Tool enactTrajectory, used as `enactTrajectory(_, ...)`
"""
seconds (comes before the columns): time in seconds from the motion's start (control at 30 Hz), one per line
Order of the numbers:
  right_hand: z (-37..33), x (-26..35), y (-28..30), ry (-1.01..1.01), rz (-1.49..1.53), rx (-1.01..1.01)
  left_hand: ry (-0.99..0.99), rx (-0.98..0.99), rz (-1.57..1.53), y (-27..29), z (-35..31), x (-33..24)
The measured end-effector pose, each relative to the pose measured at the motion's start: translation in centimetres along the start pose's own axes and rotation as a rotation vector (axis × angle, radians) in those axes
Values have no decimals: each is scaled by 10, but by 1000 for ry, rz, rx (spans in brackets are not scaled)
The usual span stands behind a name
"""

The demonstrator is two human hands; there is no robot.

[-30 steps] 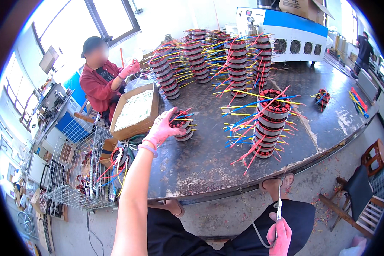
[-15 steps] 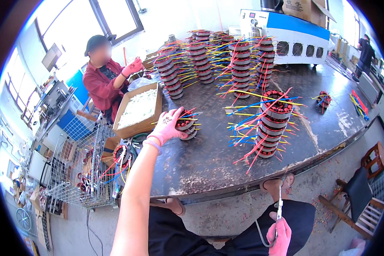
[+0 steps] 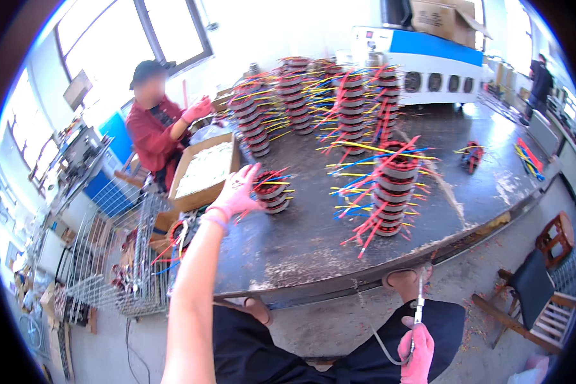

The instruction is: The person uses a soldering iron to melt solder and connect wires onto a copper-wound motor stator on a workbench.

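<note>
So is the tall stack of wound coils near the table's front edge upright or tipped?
Upright: the tall stack stands straight on the table, wires splaying sideways.
</note>
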State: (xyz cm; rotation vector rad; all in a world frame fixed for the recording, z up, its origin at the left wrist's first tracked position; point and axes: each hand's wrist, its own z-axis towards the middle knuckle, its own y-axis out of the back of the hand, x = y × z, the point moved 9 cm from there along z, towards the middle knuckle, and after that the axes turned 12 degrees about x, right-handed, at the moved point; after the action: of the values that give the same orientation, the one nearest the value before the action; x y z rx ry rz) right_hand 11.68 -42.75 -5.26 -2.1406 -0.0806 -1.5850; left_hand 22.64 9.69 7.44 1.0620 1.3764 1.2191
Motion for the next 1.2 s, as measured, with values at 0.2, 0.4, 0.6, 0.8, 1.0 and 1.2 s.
enactTrajectory(0.2, -2, 11, 1, -42, 125, -12, -253, -250, -518, 92, 7, -89)
enactTrajectory(0.4, -4, 18, 3, -16, 186, 1, -498, -44, -346, 106, 46, -267)
enactTrajectory(0.6, 9, 2, 12, -46, 327, 97, -436, 33, -234, 76, 82, -299)
enactTrajectory(0.8, 18, 1, 15, -43, 495, 90, -398, -101, -241, 101, 62, -288)
enactTrajectory(1.0, 15, -17, 29, -57, 597, 75, -531, -193, -287, 113, -16, -288)
enactTrajectory(1.2, 25, -34, 10, -73, 602, 173, -446, -170, -264, 60, -106, -199)
